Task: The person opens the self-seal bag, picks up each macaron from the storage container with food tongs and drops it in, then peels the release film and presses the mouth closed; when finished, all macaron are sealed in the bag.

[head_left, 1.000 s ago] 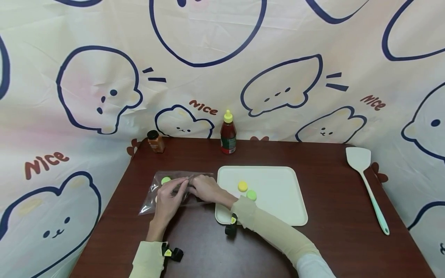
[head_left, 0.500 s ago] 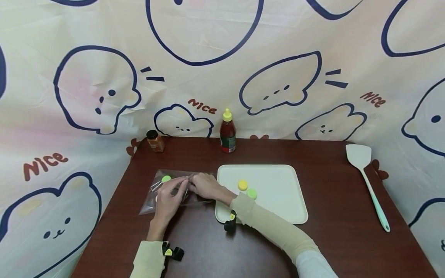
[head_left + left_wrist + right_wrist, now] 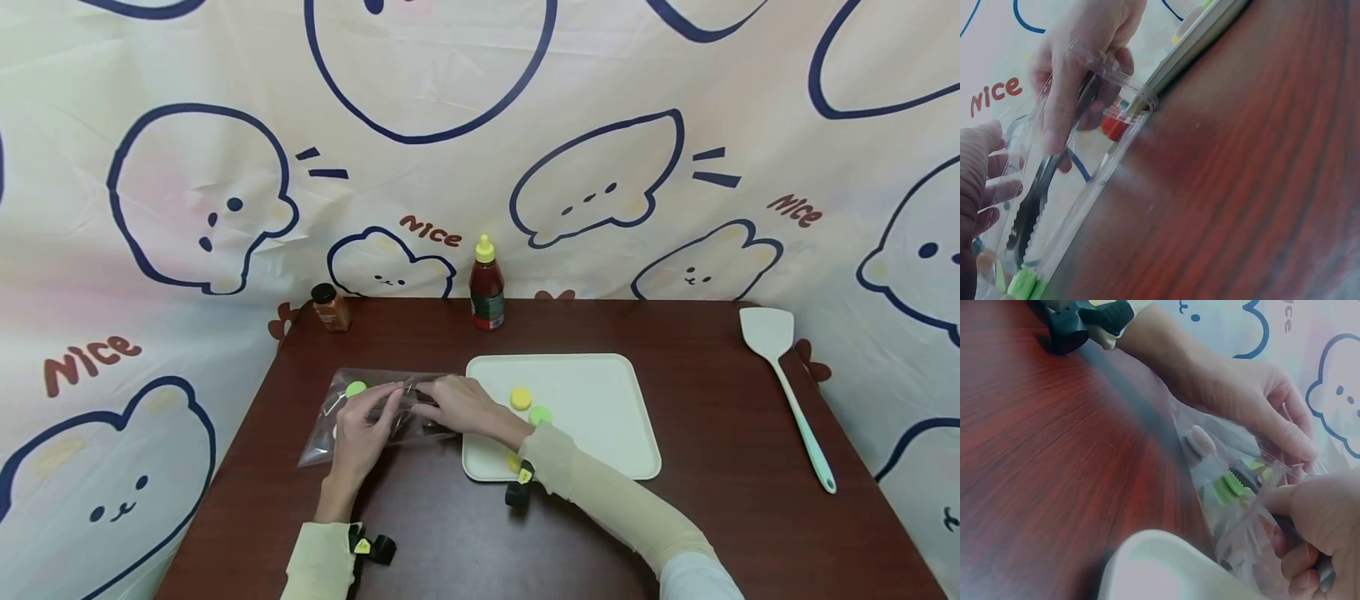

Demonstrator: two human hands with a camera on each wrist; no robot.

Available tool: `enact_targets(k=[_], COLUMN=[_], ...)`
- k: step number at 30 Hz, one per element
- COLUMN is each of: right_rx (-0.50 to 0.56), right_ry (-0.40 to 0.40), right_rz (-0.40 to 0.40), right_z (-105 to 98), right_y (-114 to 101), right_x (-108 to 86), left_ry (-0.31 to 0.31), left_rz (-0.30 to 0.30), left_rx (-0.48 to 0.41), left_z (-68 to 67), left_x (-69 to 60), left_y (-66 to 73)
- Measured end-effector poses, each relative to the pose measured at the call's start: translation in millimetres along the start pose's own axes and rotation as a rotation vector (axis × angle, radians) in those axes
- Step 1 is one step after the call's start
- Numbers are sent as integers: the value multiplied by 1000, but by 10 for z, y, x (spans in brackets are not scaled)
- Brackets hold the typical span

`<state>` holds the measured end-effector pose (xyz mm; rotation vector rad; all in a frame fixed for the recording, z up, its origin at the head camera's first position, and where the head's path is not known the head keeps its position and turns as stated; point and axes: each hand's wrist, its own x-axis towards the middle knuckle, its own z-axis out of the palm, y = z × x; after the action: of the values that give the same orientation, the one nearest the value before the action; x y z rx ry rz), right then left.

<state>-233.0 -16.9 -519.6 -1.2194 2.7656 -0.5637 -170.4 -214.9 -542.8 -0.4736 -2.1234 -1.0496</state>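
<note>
A clear plastic bag (image 3: 318, 437) lies on the table, left of the white tray (image 3: 600, 425). My left hand (image 3: 362, 429) pinches the bag's upper edge by its opening. From the right, my right hand (image 3: 467, 406) grips dark metal tongs (image 3: 1036, 190), whose toothed ends reach into the bag. Near those ends are light green discs (image 3: 1227, 489) inside the bag, with a whitish disc (image 3: 1201, 440) further along. Whether the tongs' ends touch a green disc is unclear. On the tray are a yellow disc (image 3: 521, 397), a green one (image 3: 540, 414), and another yellow one partly behind my right wrist.
Behind the bag stands a spice jar (image 3: 331, 307) with a black lid. A red sauce bottle (image 3: 487, 287) with a yellow cap is at the back edge. At the right lies a white spatula (image 3: 787, 392) with a mint handle.
My right hand has shifted slightly right and its fingers have spread a little, uncovering a yellow disc at the tray's near left. My left hand stays at the bag's edge.
</note>
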Motion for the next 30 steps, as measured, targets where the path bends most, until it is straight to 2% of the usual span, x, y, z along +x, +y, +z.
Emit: enact_targets(k=[10, 18, 23, 30], right_rx=[44, 105, 107, 164], right_ry=[33, 44, 77, 66], right_rz=[34, 60, 69, 152], right_z=[-105, -207, -273, -349], right_y=[94, 141, 174, 210], right_x=[-364, -691, -902, -1239], left_ry=[8, 34, 20, -2], left_rz=[-5, 26, 6, -4], left_rx=[-13, -2, -11, -2], left_z=[4, 7, 7, -6], left_x=[6, -3, -5, -4], left_y=[23, -4, -15, -6])
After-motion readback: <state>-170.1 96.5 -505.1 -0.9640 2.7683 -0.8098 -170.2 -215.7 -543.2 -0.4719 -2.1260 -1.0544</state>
